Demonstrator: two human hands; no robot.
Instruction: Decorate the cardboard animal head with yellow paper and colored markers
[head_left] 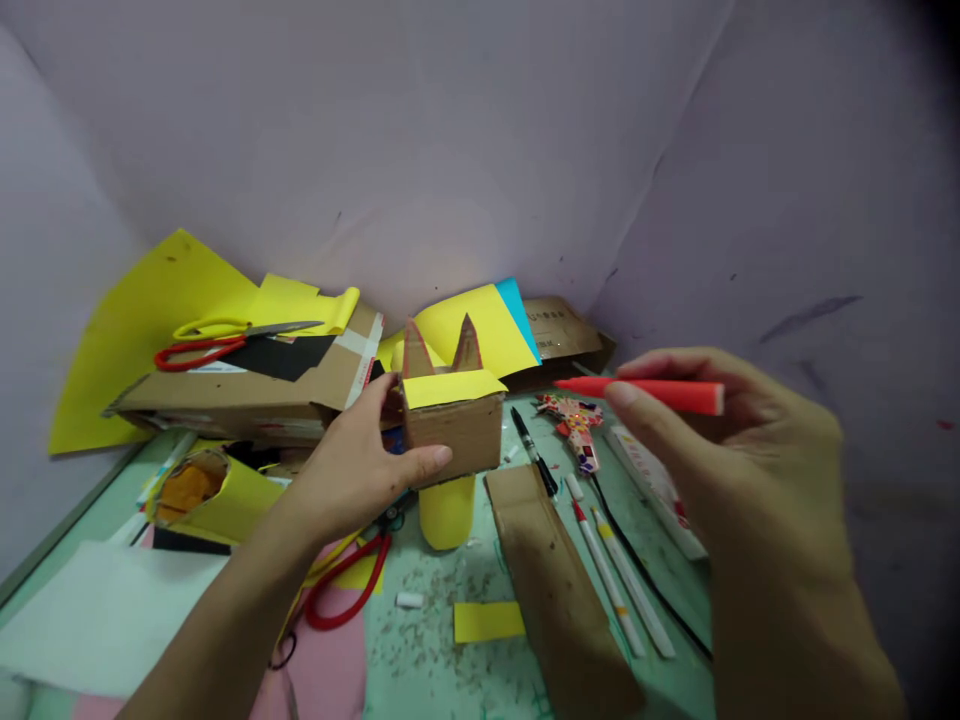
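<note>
A: Where is the left hand [352, 468]?
B: On the left side of the cardboard box [459, 432], with thumb and fingers clamped on it. The box's 2 ears [416, 352] point up.
A: And right of the box?
B: The right hand [750, 470] has its fingers pinched on a red marker [660, 393]. The marker lies level, its tip aimed left, just short of the box.

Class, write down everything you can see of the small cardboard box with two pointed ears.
The cardboard box is small and brown, with a yellow paper top and two pointed cardboard ears standing up at the back. It sits upright above a yellow tube. The left hand holds its left side, thumb across the front.
</note>
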